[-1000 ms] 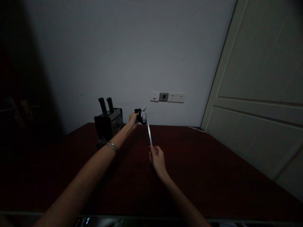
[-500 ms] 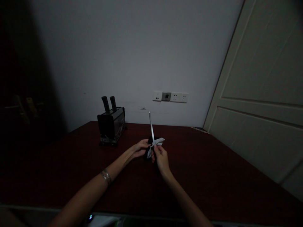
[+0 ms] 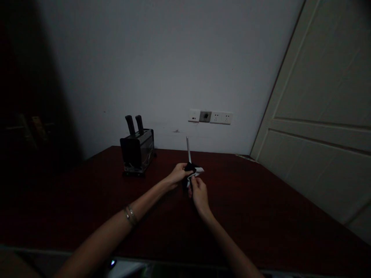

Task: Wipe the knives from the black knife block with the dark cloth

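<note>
A black and white cloth point(image 3: 198, 170) is folded around the lower part of a knife point(image 3: 188, 148), whose narrow silver blade points up and away from me. My left hand point(image 3: 179, 173) is closed on the cloth, thumb on top, pressing it around the blade. Just below and to the right, my right hand point(image 3: 199, 193) is closed at the knife's near end. Its fingers hide the handle, and the cloth's edge touches them. Both hands are above the dark red table point(image 3: 246, 208).
A knife block point(image 3: 131, 154) with two black-handled knives point(image 3: 134, 124) stands at the table's back left. Wall sockets point(image 3: 216, 117) are behind the table. A pale panelled door point(image 3: 319, 135) is on the right. A small light point(image 3: 113, 263) glows below the front edge.
My left hand and the cloth have moved up and forward along the blade, so less of it shows. My right hand has shifted slightly right. The view has tilted slightly.
</note>
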Available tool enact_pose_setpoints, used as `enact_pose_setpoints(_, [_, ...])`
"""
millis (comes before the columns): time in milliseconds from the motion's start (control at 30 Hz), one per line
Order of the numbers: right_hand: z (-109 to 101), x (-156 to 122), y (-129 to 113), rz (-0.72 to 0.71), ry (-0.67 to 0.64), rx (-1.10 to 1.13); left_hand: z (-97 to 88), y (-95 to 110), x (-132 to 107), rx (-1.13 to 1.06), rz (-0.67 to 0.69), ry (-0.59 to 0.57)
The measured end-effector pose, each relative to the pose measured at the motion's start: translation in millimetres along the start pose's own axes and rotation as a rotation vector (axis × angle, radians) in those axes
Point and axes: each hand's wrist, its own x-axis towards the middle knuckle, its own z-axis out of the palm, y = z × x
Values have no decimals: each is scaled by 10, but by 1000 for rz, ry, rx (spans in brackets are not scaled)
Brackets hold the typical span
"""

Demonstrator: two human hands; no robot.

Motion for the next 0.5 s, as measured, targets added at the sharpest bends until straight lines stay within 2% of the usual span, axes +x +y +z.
enact_pose_setpoints(100, [-7, 6, -11, -24, 15, -23, 90, 31, 88, 125, 57, 164])
enact_pose_setpoints(167, [-10, 15, -8, -28, 23, -27, 122, 40, 149, 168, 61, 232])
enact_pose_setpoints(300, [-21, 21, 4, -25, 31, -41, 127, 95, 266, 188, 40, 266])
enact_pose_setpoints(500, [-20, 0, 11, -25, 31, -79, 52, 302, 466, 215, 7, 308])
